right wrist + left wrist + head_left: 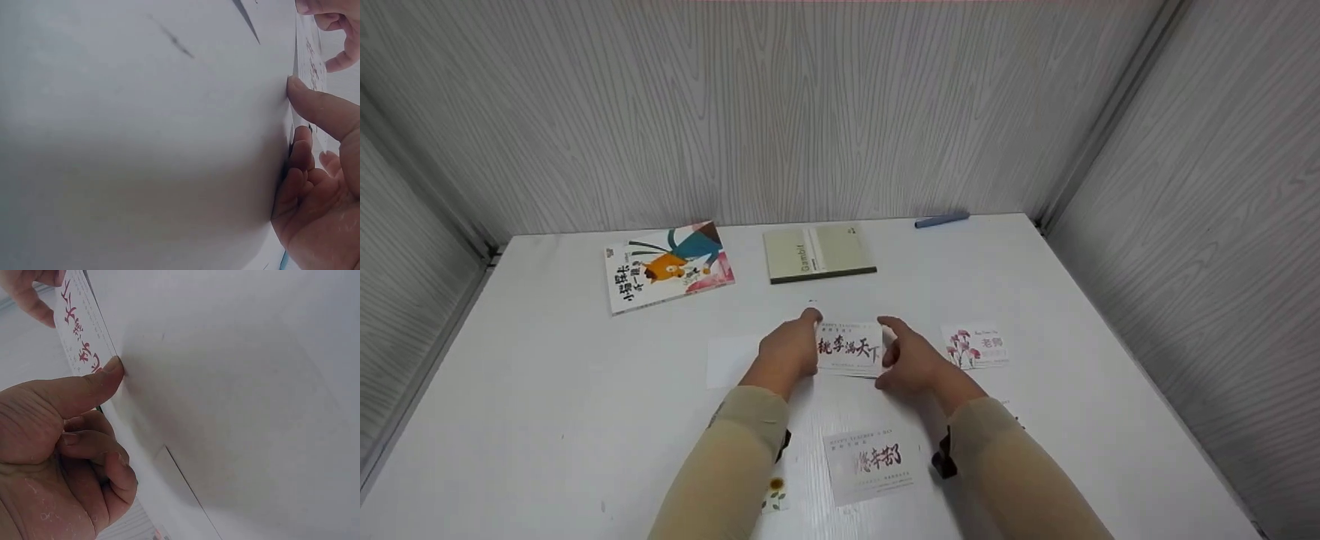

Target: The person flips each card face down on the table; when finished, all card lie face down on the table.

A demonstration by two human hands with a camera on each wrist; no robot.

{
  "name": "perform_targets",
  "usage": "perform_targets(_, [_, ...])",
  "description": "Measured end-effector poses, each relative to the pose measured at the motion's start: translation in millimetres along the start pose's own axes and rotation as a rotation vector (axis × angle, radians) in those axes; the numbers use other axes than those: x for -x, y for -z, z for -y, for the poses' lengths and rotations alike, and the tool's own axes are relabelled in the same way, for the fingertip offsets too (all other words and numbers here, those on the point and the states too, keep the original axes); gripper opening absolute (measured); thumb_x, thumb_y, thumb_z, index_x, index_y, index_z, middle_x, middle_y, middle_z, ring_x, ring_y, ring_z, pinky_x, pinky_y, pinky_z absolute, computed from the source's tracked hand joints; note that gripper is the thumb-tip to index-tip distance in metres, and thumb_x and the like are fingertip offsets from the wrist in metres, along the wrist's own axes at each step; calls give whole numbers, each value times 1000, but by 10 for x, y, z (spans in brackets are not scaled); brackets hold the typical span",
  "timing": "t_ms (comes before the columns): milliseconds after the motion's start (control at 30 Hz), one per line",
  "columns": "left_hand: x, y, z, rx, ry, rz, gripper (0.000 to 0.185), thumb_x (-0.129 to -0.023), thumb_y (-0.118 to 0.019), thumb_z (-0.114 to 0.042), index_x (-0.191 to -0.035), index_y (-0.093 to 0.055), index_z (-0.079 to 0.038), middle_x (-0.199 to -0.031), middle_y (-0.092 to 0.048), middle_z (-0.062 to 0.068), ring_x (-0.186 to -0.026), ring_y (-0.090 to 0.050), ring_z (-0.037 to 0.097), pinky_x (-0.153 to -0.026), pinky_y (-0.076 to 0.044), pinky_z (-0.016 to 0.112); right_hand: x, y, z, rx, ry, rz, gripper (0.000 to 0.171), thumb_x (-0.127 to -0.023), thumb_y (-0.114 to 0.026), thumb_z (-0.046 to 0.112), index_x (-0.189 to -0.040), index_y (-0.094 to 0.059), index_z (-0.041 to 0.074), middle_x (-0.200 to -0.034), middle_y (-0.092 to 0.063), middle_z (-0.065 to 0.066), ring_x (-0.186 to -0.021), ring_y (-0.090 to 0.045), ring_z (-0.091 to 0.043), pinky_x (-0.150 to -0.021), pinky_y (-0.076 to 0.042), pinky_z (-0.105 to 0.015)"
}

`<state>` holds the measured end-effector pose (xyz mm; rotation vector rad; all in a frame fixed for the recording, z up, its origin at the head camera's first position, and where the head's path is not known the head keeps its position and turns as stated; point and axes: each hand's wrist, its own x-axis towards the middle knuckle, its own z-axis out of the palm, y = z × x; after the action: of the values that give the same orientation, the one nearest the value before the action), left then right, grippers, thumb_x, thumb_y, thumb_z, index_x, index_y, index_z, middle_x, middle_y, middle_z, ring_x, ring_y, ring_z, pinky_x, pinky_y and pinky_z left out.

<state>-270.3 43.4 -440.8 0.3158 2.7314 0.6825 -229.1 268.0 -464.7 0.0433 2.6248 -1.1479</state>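
A white greeting card [849,349] with red brush lettering is held at its two short sides, near the middle of the table. The left hand [789,349] pinches its left edge; in the left wrist view the thumb [107,377] lies along a corner, the other fingers curled. At the opposite edge the right hand [913,360] grips it, thumb and fingers bent around the side. Whether several cards are stacked there I cannot tell. Closer to me, between the forearms, lies another lettered card [876,465]. A carnation card [975,345] lies right of the right hand.
A blank white card [727,361] lies left of the left hand. The left sleeve partly covers a sunflower card [776,495]. Toward the back are a picture book [630,289], a grey-green book [840,251] and a blue pen [942,220]. Panel walls enclose the table.
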Motion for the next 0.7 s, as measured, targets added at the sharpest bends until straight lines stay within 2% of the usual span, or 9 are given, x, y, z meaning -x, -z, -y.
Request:
perform_targets(100, [4,-2,27,16,-8,-11,76,-90,-82,-13,-157,-45,-14,-127,-70,17,-107,-64,30,-102,-50,52,4,-6,-12,6,9,-5,115,-76,-92,-2,-167,-28,26,-100,-62,-6,-89,-57,-22,-81,-47,-37])
perform_targets(233, [4,-4,65,18,-13,-7,79,-88,-83,-9,-157,-45,-15,-126,-71,17,-107,-64,30,-101,-51,52,25,-33,-23,23,41,-8,113,-80,-90,0,-168,-25,28,-102,-61,-6,-92,-57,-21,-84,-47,-39])
perform_targets(433, [29,26,142,43,-14,21,80,-89,-85,-16,-159,-46,-15,-131,-69,13,-111,-62,29,-106,-47,52,24,-46,10,37,82,-1,112,-81,-86,-1,-168,-23,29,-103,-62,-6,-92,-58,-22,-82,-48,-38])
perform_targets(567, [60,68,165,55,-12,69,96,-77,-92,-6,-161,-45,-18,-146,-62,14,-129,-58,33,-114,-42,55,24,-11,19,29,87,10,112,-80,-87,-2,-167,-26,30,-105,-62,-7,-93,-59,-23,-80,-51,-37])
perform_targets(700, [57,85,168,57,-20,78,110,-68,-97,-2,-162,-44,-22,-153,-56,15,-141,-52,37,-117,-39,56,25,30,-11,4,125,8,109,-80,-88,-2,-167,-27,27,-102,-65,-7,-90,-60,-23,-80,-52,-37])
